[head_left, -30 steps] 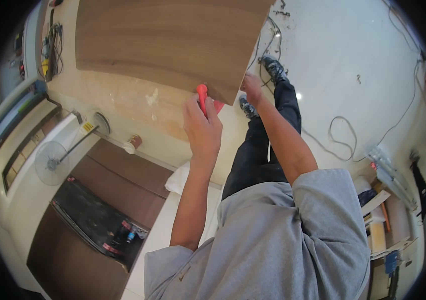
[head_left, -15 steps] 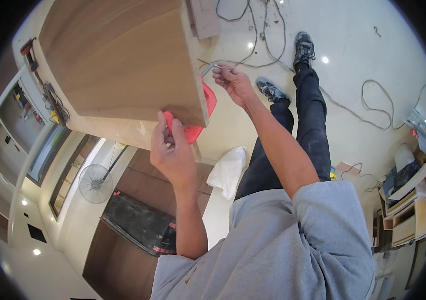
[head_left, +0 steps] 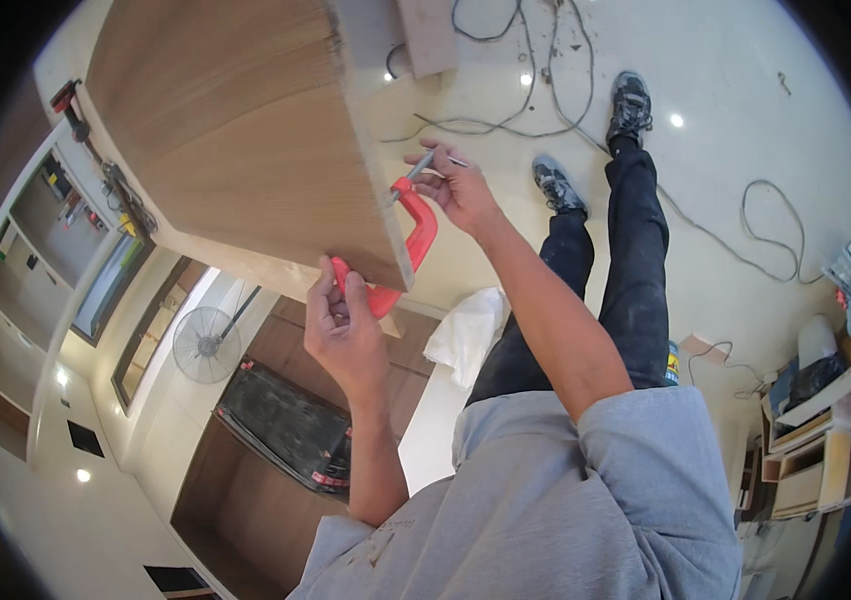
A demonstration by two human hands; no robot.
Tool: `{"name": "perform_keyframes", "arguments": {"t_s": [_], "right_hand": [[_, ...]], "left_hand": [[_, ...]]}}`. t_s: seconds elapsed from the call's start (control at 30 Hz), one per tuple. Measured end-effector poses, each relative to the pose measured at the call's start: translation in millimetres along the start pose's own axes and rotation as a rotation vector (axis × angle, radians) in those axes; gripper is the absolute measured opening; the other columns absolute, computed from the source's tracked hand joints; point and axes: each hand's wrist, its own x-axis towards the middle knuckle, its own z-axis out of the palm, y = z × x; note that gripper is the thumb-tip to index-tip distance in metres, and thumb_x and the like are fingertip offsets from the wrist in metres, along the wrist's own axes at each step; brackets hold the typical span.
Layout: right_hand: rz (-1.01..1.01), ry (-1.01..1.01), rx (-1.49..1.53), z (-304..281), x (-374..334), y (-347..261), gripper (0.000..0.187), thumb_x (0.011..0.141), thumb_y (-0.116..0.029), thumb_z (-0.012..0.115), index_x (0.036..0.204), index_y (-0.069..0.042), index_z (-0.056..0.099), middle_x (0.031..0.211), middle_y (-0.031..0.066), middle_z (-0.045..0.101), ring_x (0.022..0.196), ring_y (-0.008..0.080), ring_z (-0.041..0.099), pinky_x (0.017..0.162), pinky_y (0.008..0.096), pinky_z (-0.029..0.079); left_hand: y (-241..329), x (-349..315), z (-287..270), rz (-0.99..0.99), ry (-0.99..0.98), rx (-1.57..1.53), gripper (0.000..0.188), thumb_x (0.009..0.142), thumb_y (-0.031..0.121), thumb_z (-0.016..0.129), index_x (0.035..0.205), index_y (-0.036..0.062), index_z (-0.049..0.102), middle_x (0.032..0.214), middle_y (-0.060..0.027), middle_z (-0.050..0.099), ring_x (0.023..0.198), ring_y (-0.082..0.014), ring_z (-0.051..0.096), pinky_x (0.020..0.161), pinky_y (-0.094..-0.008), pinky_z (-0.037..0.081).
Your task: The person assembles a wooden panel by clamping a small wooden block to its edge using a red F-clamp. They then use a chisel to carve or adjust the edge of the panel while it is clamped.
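Note:
A red C-clamp [head_left: 424,228] reaches around the near right edge of a brown wooden board [head_left: 246,140]. My left hand [head_left: 348,325] pinches the clamp's red end between thumb and fingers, against the board's upper face near its corner. At the clamp's other end, my right hand [head_left: 461,190] has its fingers closed on the grey metal screw [head_left: 422,163] and its thin crossbar. Part of the clamp lies hidden behind the board's edge.
A red and black clamp [head_left: 71,105] and some tools [head_left: 126,200] sit along the board's far left side. Grey cable [head_left: 491,125] loops over the floor. A white cloth [head_left: 466,335], a fan [head_left: 208,345] and a stack of wood pieces [head_left: 816,430] stand around.
More of the red clamp's frame and its screw shows beyond the board's edge. My right hand has turned and now sits lower along the screw. The whole view has shifted slightly.

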Motion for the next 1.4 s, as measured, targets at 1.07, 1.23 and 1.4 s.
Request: {"name": "perform_keyframes", "arguments": {"t_s": [1.07, 1.23, 1.4], "right_hand": [[-0.868, -0.347, -1.718, 97.2, -359.8, -39.7, 0.033, 0.083, -0.010, 0.071, 0.113, -0.010, 0.058, 0.106, 0.0132, 0.057, 0.100, 0.0349, 0.065, 0.083, 0.0450, 0.054], [-0.950, -0.453, -1.882, 134.7, -386.2, -73.7, 0.033, 0.080, -0.010, 0.075, 0.109, -0.008, 0.059, 0.106, 0.0104, 0.058, 0.093, 0.0334, 0.067, 0.071, 0.0432, 0.056], [-1.101, -0.493, -1.966, 150.7, -406.1, -137.4, 0.022, 0.082, -0.012, 0.073, 0.103, -0.008, 0.069, 0.117, 0.0088, 0.062, 0.100, 0.0309, 0.068, 0.078, 0.0383, 0.059]], "left_hand": [[-137.6, -95.5, 38.2, -0.641, -0.912, -1.044, 0.031, 0.110, 0.034, 0.051, 0.126, 0.0086, 0.060, 0.120, -0.0080, 0.064, 0.103, -0.0193, 0.065, 0.086, -0.0372, 0.057], [-86.2, -71.6, 56.6, -0.584, -1.195, -0.973, 0.024, 0.107, 0.029, 0.055, 0.122, 0.0109, 0.058, 0.118, -0.0077, 0.061, 0.100, -0.0190, 0.063, 0.078, -0.0357, 0.056], [-14.5, -43.8, 85.8, -0.445, -1.578, -0.863, 0.019, 0.103, 0.024, 0.059, 0.118, 0.0133, 0.056, 0.117, -0.0074, 0.058, 0.097, -0.0186, 0.062, 0.071, -0.0343, 0.056]]}}
